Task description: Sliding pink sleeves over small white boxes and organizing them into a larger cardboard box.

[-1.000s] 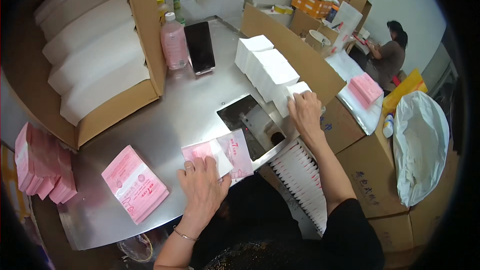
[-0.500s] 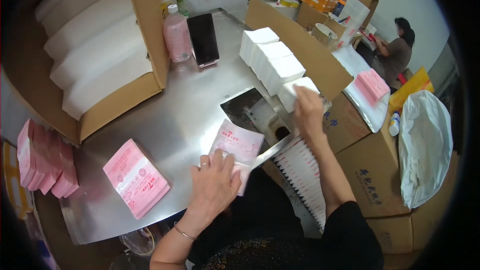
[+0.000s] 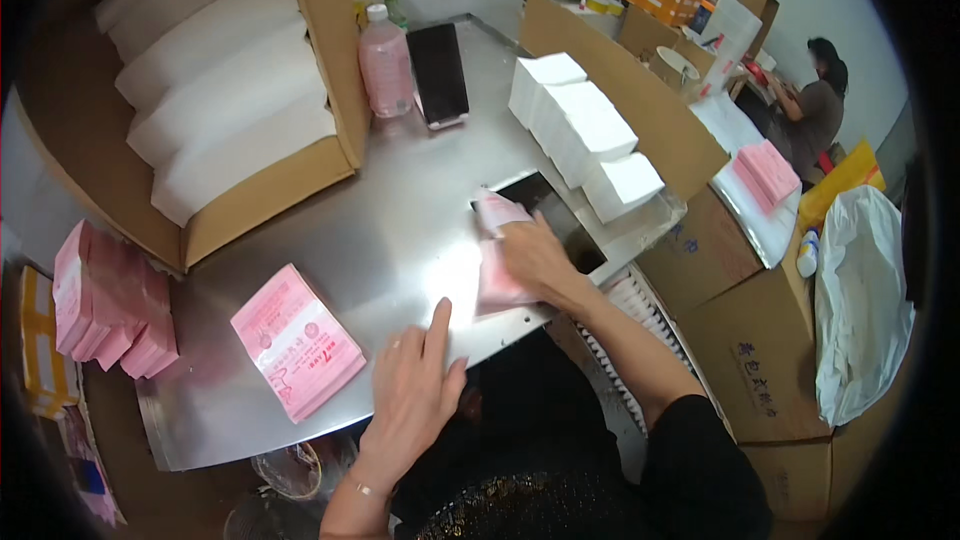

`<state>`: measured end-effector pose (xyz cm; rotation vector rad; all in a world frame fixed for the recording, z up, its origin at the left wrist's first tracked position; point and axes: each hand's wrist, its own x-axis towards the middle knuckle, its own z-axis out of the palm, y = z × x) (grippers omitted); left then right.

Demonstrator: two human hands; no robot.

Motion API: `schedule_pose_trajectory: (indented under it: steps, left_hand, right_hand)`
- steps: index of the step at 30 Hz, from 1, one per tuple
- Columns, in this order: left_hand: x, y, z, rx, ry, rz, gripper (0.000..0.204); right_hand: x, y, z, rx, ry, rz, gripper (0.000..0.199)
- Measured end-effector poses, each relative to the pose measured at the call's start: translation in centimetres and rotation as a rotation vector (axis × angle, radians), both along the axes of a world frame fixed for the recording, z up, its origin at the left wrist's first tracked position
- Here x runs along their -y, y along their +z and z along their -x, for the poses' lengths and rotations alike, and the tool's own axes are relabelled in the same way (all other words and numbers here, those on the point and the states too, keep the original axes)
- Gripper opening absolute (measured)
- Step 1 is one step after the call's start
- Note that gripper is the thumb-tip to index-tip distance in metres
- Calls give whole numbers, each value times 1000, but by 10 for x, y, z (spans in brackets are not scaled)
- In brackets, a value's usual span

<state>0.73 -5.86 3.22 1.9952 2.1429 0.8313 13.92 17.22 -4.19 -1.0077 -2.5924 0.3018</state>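
Note:
A pink printed wrapper [image 3: 499, 286] lies at the front edge of the metal table, beside the rectangular opening, with its upper end standing up. My right hand [image 3: 540, 258] is closed over its middle, fingers curled down onto it; the fingertips are partly hidden. Just left of it, my left hand [image 3: 408, 388] is off the wrapper at the table's front edge, index finger stretched out and nothing in it. Further left lies a stack of flat pink printed wrappers [image 3: 298, 340]. White folded tissue stacks [image 3: 590, 135] stand in a row beyond the opening.
An open carton [image 3: 265, 205] of white paper stacks stands at the left. Pink packs [image 3: 110, 300] sit at the table's left edge. A pink bottle [image 3: 386, 65] and a phone [image 3: 438, 75] are at the back. Cartons [image 3: 765, 370] line the right; another person [image 3: 815, 115] sits beyond.
My right hand has come from the nearest white tissue stack to the pink wrapper. My left hand has let go of the wrapper and drawn back. The view has shifted slightly.

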Motion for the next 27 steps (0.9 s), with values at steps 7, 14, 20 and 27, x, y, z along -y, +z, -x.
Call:
schedule_pose_trajectory:
  steps: [7, 14, 20, 27]
  left_hand:
    - [30, -1, 30, -19, 73, -225, 23]
    - [71, -10, 96, -201, 595, -16, 32]
    - [42, 10, 66, -96, 288, -146, 22]
    - [-27, -31, -6, -65, -164, 27, 43]
  right_hand:
    - [1, 36, -60, 43, -118, -203, 17]
    - [-42, 58, -112, 65, -463, -624, 17]
    - [-51, 57, -110, -85, -456, -541, 15]
    - [-6, 39, -75, -270, -74, -427, 30]
